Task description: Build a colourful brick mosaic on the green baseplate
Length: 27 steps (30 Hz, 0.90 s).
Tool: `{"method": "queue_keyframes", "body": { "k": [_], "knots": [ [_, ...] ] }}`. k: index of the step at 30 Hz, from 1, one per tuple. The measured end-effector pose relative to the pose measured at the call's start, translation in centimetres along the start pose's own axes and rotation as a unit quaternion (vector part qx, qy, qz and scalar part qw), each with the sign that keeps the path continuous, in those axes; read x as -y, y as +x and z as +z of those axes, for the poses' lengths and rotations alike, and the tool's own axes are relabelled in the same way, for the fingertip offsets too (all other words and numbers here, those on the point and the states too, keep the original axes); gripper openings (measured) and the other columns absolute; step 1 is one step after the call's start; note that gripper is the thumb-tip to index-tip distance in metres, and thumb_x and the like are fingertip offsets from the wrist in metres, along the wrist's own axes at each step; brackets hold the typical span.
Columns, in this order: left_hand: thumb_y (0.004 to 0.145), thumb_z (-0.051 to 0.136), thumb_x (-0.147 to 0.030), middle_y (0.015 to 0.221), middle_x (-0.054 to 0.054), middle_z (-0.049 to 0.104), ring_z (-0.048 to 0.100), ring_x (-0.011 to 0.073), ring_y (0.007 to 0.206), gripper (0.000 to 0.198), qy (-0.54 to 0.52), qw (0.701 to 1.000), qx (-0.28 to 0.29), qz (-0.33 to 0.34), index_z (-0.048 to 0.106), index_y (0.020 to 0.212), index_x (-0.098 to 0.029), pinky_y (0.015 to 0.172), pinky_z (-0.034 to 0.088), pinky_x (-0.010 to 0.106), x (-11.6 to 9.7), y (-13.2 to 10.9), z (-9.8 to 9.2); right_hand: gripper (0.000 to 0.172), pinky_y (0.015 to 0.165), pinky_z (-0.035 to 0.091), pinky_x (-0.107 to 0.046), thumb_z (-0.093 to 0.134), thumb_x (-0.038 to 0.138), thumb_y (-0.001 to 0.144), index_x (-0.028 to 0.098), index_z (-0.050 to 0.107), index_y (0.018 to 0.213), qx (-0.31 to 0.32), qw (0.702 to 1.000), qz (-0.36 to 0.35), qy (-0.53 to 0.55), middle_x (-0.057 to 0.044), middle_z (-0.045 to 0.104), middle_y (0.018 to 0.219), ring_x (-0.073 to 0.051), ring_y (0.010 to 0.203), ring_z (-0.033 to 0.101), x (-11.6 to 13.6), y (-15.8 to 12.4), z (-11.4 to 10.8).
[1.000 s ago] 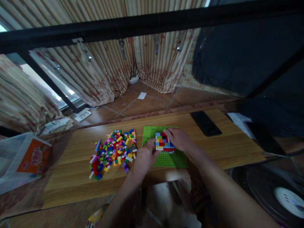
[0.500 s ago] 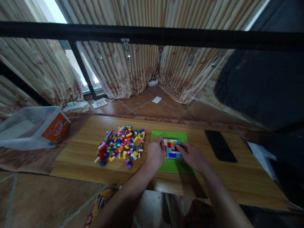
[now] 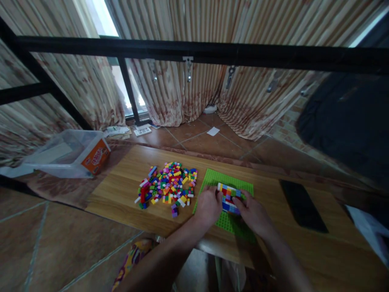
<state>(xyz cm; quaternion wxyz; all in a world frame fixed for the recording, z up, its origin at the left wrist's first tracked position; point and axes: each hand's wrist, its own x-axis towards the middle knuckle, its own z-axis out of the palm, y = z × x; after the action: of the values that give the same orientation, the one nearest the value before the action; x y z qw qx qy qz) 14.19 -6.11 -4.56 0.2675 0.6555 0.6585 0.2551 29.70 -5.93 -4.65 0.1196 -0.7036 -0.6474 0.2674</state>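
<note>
We see a light wooden tabletop [image 3: 127, 190] crossing the lower middle of the frame. Left of centre on it lies a loose heap of small multicoloured plastic bricks [image 3: 168, 188]. Just right of that is a flat green studded baseplate [image 3: 244, 187]. Well apart, toward the right, a black rectangular phone [image 3: 302, 205] lies flat.

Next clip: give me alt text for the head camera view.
The left hand and right hand grip a multicoloured brick block on a green baseplate on a wooden table. A pile of loose bricks lies left of the baseplate, a black phone right of it.
</note>
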Motion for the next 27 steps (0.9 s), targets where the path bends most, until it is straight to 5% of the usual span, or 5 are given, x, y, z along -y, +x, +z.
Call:
{"method": "queue_keyframes", "body": {
  "k": [10,19,27],
  "knots": [
    [0.094,0.037,-0.024,0.094,0.01,0.067,0.064,0.0196,0.088,0.031,0.029,1.0,0.004,-0.006,0.066,0.095,-0.013,0.08,0.048,0.029,0.2,-0.4,-0.1,0.05,0.076,0.046,-0.035,0.035,0.039,0.093,0.009,0.048,0.131,-0.004,0.999,-0.014,-0.035,-0.013,0.071,0.093,-0.027,0.086,0.067,0.2,0.6,0.1],
    [0.095,0.035,-0.028,0.096,0.012,0.069,0.067,0.0235,0.085,0.033,0.1,0.994,0.028,-0.021,0.064,0.1,-0.012,0.074,0.051,0.033,-0.5,-0.7,-0.6,0.055,0.077,0.048,-0.037,0.031,0.045,0.094,0.008,0.048,0.131,0.001,0.997,-0.014,-0.074,-0.016,0.071,0.095,-0.028,0.086,0.069,-0.2,1.1,0.4],
    [0.09,0.035,-0.013,0.096,0.015,0.069,0.068,0.0251,0.087,0.031,0.114,0.99,0.079,-0.031,0.063,0.101,-0.009,0.073,0.053,0.033,-1.1,-0.6,-1.0,0.056,0.077,0.049,-0.036,0.028,0.046,0.095,0.008,0.051,0.129,-0.017,0.99,-0.005,-0.137,-0.018,0.071,0.099,-0.029,0.092,0.069,0.8,1.2,0.6]
  ]
}}
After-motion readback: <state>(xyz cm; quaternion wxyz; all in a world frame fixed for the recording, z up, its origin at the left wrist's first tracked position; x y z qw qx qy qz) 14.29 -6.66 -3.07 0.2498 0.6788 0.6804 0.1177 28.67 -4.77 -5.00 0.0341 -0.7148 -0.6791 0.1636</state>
